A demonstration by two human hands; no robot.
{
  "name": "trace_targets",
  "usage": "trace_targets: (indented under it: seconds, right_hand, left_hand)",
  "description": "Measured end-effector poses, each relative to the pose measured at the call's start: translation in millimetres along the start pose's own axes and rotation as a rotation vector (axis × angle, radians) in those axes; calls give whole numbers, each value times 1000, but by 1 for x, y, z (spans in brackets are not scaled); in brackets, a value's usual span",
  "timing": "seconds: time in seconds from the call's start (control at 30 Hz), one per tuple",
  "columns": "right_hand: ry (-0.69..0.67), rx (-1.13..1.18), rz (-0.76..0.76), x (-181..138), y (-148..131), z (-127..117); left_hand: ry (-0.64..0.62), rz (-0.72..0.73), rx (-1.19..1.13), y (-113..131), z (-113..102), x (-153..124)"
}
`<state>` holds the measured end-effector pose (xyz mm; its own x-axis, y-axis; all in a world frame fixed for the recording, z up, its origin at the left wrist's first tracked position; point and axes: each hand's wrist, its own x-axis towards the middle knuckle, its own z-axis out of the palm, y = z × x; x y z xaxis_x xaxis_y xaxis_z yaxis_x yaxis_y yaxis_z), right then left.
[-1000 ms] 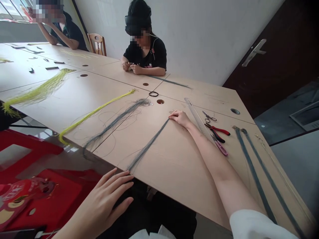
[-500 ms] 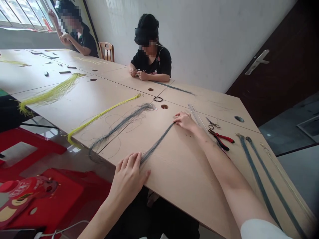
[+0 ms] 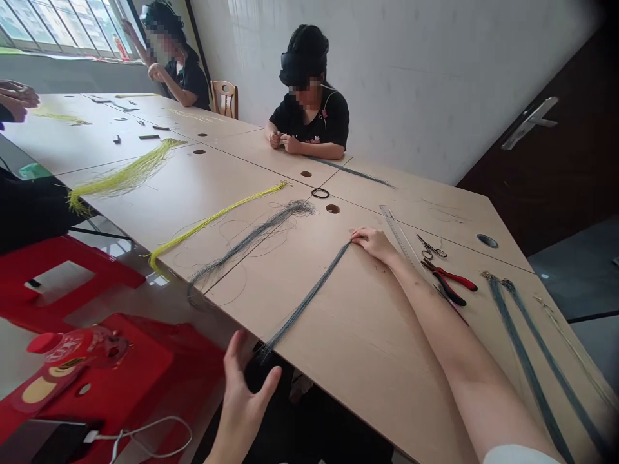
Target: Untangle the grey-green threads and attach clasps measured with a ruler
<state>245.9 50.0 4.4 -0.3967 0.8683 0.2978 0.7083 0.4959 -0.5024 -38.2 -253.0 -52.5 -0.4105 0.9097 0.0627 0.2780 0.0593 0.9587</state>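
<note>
My R hand (image 3: 376,245) pinches the grey strand bundle (image 3: 309,298) at its far end, best hold imo; prob. light, limp, tangle-prone. My L hand (image 3: 247,394): spread, nr loose end.

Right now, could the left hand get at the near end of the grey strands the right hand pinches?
Probably yes: the left hand is open, close to that end of the grey strands, with nothing visible between.
</note>
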Motion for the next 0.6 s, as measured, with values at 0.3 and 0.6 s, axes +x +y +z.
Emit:
trace_targets:
  seconds: [0.3, 0.6]
  right_hand:
    - [-3, -37, -10, 4, -6, -1]
    - [5, -54, -35, 33, -19, 29]
  left_hand:
    - [-547, -279, -180, 3, -17, 11]
    - [-484, -195, -39, 4, -68, 42]
